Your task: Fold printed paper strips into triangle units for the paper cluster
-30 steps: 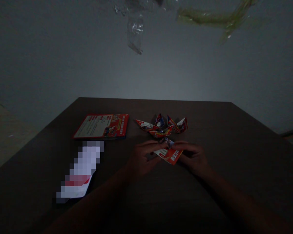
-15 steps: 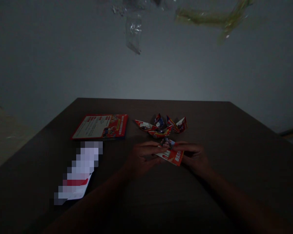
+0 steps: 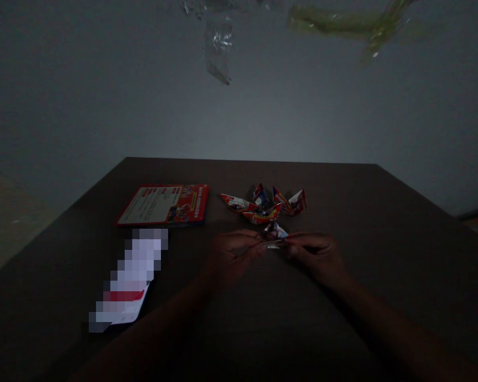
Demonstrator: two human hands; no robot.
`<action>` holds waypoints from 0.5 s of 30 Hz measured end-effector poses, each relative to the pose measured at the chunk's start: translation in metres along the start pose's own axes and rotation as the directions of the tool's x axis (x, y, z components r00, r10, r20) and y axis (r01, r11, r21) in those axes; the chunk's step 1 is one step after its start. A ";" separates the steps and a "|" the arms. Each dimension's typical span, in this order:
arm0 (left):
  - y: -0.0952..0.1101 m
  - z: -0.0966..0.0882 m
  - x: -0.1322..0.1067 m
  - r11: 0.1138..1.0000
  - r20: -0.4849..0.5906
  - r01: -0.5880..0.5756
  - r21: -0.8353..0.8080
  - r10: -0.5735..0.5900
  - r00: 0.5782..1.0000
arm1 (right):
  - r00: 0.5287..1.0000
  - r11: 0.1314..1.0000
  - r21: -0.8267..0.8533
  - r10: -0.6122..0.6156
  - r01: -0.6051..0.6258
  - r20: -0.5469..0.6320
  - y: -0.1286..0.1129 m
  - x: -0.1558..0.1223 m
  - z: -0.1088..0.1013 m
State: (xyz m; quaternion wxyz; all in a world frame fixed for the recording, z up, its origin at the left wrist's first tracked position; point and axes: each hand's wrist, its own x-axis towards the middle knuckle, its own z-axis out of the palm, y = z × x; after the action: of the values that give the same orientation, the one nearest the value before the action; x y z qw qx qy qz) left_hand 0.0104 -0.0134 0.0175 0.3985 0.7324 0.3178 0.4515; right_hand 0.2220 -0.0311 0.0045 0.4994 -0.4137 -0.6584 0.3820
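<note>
Both hands pinch a small piece of folded printed paper [image 3: 276, 233] above the dark table. My left hand [image 3: 235, 253] grips its left end between thumb and fingers. On the opposite end, my right hand [image 3: 316, 254] is closed in the same way. A pale peak of the paper stands up between the fingertips, and much of the rest is hidden by them. Just beyond lie several folded paper boats in red, white and blue, among them a red one [image 3: 263, 214] nearest the hands and another [image 3: 290, 202] to the right.
A stack of red printed leaflets [image 3: 155, 207] lies at the left of the table [image 3: 334, 183]. Closer to me is a phone [image 3: 129, 313] with a lit, blurred screen, beside my left forearm. The wall [image 3: 322, 122] with tape on it rises behind the table.
The paper has been tilted and drawn flatter between my hands. Its red and white lettered side, facing me before, no longer shows. Both hands keep their grip in nearly the same place.
</note>
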 end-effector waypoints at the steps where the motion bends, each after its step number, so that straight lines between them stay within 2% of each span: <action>1: 0.001 0.000 0.000 1.000 -0.018 0.026 0.002 -0.026 0.999 | 1.000 1.000 -0.008 0.008 -0.008 -0.002 -0.001 0.000 0.001; 7: -0.001 0.003 0.000 0.989 -0.108 0.120 -0.092 -0.130 0.986 | 0.999 0.999 -0.024 0.027 -0.028 -0.032 -0.005 0.000 0.002; 9: -0.001 0.003 0.000 0.980 -0.052 0.150 -0.133 -0.158 0.986 | 0.999 1.000 -0.003 0.017 -0.017 -0.042 -0.005 0.000 0.002; 11: 0.000 0.002 0.000 0.979 0.050 0.158 -0.127 -0.153 0.987 | 0.999 1.000 0.017 -0.002 0.003 -0.039 -0.003 0.000 0.001; 15: -0.001 0.000 0.000 0.996 0.189 0.052 -0.068 -0.039 0.981 | 0.998 0.998 0.015 -0.066 0.066 0.013 0.000 -0.002 0.000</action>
State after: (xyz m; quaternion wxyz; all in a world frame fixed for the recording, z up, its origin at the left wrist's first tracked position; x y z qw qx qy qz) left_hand 0.0105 -0.0128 0.0168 0.4632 0.7493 0.2789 0.3824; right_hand 0.2224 -0.0326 0.0038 0.5103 -0.3858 -0.6722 0.3728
